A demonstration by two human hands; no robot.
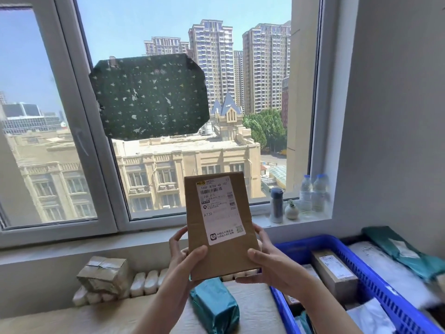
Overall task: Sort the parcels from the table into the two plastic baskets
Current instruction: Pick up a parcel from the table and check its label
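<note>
Currently both hands hold a flat brown parcel (218, 227) upright above the table (72, 319), label facing the camera. The left hand (185, 255) and right hand (269, 259) curl their fingers round its lower edges. Below lie a teal parcel (214, 307) and a taped box (103, 274). Right, a blue basket (368, 283) holds what seem several parcels.
</note>
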